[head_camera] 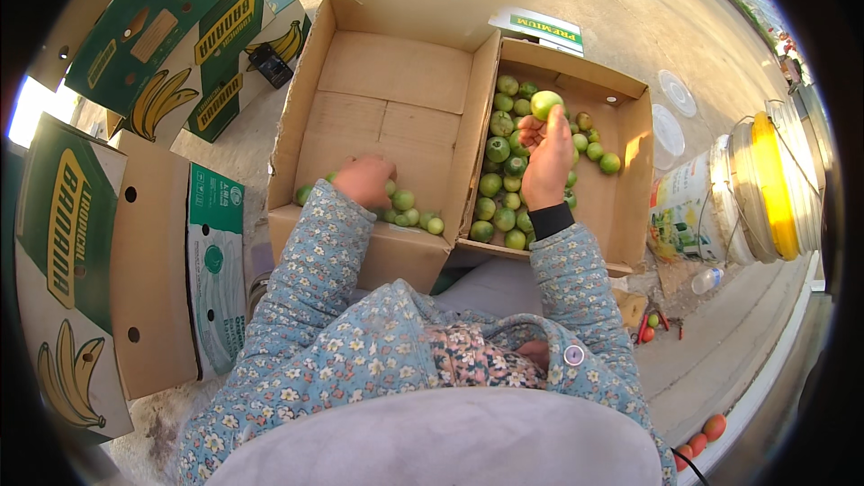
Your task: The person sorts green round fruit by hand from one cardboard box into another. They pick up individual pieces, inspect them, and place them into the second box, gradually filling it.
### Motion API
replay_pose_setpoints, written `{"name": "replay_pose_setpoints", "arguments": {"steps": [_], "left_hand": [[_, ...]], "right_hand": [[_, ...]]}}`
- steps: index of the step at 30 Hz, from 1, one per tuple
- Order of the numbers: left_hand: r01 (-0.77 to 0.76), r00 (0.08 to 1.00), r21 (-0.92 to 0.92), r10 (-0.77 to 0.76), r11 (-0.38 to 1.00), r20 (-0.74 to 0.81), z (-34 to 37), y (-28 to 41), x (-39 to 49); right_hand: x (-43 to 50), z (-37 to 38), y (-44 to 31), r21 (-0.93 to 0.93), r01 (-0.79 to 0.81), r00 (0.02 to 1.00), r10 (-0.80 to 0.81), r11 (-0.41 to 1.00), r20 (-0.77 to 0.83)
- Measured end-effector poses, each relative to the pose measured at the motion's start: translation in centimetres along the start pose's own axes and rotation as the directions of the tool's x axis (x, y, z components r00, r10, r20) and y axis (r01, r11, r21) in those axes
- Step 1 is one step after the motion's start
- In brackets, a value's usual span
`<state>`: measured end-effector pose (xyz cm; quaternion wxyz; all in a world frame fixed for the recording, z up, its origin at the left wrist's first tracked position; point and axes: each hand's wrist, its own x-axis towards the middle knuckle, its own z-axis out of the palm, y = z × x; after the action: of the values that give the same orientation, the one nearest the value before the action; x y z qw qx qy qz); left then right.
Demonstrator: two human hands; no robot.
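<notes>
Two open cardboard boxes stand side by side before me. My left hand is low in the left box, among small green tomatoes along its near side; its fingers point down and hide what they may be touching. Above the right box, my right hand holds a larger pale green tomato at its fingertips. Many green tomatoes of mixed sizes lie below that hand, mostly in the left half of this box.
Banana cartons stand at the left, with a dark phone by one. On the right are stacked plastic buckets, clear lids and a plastic bottle. Red tomatoes lie on a ledge at the lower right.
</notes>
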<state>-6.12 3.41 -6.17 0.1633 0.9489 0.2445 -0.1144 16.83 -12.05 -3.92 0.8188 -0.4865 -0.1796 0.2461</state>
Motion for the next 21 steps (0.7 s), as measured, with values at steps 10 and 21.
{"name": "replay_pose_setpoints", "arguments": {"steps": [10, 21], "left_hand": [[-0.012, 1.0, -0.878, -0.015, 0.478, -0.021, -1.8, 1.3, 1.3], [-0.201, 0.98, -0.943, 0.059, 0.265, -0.192, -1.1, 4.8, 2.2]], "right_hand": [[-1.1, 0.8, -0.7, -0.324, 0.033, 0.923, 0.096, 0.945, 0.372], [-2.9, 2.2, -0.8, -0.597, 0.566, 0.759, -0.077, 0.569, 0.646]]}}
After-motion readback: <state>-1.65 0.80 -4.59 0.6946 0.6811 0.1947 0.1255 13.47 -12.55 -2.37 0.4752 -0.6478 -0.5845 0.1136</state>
